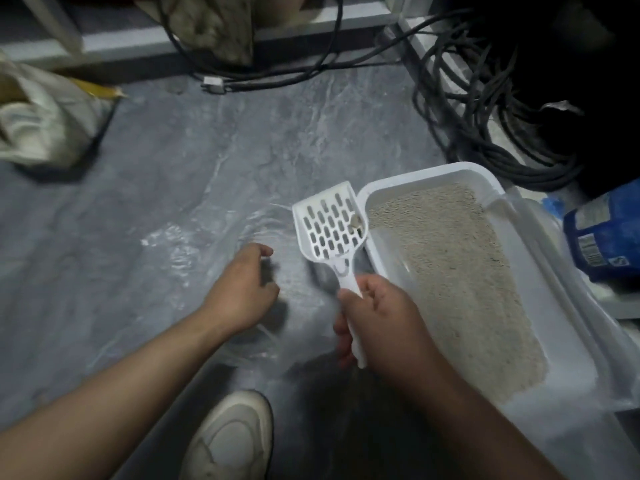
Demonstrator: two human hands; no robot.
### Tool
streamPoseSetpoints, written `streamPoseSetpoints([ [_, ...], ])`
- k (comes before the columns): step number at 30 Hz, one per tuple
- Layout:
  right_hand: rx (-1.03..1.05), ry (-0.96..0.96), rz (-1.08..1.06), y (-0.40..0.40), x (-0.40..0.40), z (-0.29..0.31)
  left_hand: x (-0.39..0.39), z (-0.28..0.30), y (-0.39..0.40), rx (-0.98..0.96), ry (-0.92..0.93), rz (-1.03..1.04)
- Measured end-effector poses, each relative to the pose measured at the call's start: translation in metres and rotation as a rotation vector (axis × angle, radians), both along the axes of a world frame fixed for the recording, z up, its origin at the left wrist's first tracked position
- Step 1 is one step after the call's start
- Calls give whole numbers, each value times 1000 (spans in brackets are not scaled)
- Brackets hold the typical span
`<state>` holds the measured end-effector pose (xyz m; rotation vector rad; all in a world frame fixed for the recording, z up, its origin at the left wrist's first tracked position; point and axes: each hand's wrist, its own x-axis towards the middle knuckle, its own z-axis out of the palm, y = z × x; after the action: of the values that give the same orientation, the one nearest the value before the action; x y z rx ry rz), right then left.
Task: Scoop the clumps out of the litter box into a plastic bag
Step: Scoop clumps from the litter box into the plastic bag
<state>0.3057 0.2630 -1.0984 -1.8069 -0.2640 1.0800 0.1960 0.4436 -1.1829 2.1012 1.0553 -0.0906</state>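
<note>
Scoop [330,225] of white plastic with slots is hanging just above the floor, beside the left wall of the litter box [408,174], at its far left corner. The right hand [375,320] is gripping the scoop by the handle, with the fingers and thumb curled around it. One small grey clump [356,223] is lying in the scoop, near its right edge. The litter box is white and is standing on the grey floor [173,150] at the right side; beige litter [460,282] is covering most of its bottom, and a bare strip is showing along the left wall.

The left hand [242,285] is reaching down to the clear plastic bag [194,244], which is lying flat on the floor left of the scoop. Its fingers are curled down at the film, and I cannot tell if they are pinching it.

A white shoe [232,441] is standing at the near edge of the floor. Black cables [485,109] are lying in coils beyond the far end of the box, a blue package [606,237] is sitting to the right of it, and a pale sack [45,123] is resting at the far left.
</note>
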Motion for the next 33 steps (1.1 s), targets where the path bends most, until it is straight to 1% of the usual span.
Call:
streamPoseSetpoints([
  [2,-96,-152,97,2,-11,-18,-10,-6,0,7,5,-8],
  [5,-250,-491,285,3,-20,-41,-18,-12,3,-8,23,-24],
  [7,-305,-646,351,5,-23,-53,-20,-15,5,-12,34,-30],
  [9,-389,-724,436,8,-26,-62,-20,-16,6,-14,39,-43],
  [11,-447,-757,476,9,-28,-67,-18,-17,6,-17,36,-39],
  [15,-419,-907,447,7,-29,-66,-17,-18,5,-11,37,-13],
  [18,-438,-925,487,7,-29,-62,-16,-17,4,-28,44,-10],
  [21,-445,-968,464,5,-27,-61,-15,-17,4,-35,48,-10],
  [24,-478,-931,440,2,-27,-62,-13,-17,2,-46,49,-31],
  [28,-458,-942,448,-2,-26,-61,-9,-19,-1,-24,16,-41],
  [31,-404,-863,376,-5,-23,-52,-3,-19,-5,-28,-40,-12],
  [33,-370,-842,298,-6,-18,-42,5,-17,-7,-30,-101,23],
])
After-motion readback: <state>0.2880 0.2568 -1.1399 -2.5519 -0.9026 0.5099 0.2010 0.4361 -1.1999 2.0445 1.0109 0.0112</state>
